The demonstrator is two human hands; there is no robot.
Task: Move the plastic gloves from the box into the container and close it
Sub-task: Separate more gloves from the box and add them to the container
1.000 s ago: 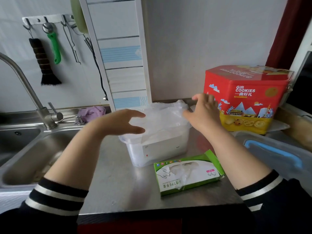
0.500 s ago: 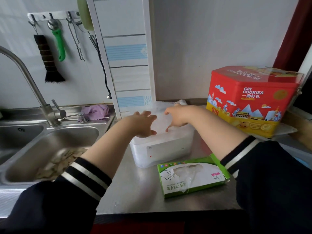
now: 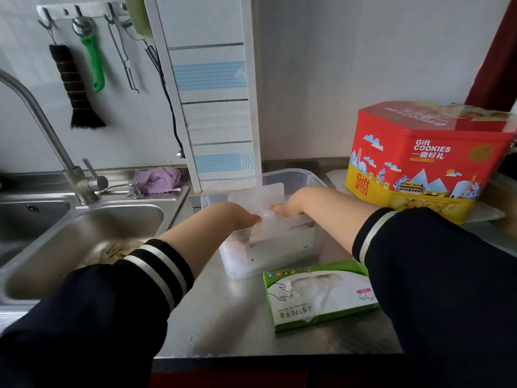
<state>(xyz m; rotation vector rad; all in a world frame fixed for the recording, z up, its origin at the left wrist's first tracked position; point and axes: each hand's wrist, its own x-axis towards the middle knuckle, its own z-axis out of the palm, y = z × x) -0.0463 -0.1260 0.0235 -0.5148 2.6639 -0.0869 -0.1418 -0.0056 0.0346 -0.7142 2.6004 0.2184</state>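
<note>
A clear plastic container (image 3: 282, 173) stands lidless on the steel counter, with a pale stack of plastic gloves (image 3: 256, 198) tilted inside it. My left hand (image 3: 237, 217) reaches in from the left and my right hand (image 3: 291, 205) from the right. Both press on the stack, and most of their fingers are hidden below the rim. The green and white glove box (image 3: 319, 295) lies flat just in front of the container, and thin plastic shows through its window.
A steel sink (image 3: 84, 233) with a tall tap (image 3: 42, 119) is at the left, a purple cloth (image 3: 158, 177) behind it. A red and yellow cookie tin (image 3: 419, 161) stands at the right. A brush and tools hang on the wall.
The puffy stack of gloves that sat on top of the container has been pushed down inside it. Both hands came together over it and sank below the rim.
</note>
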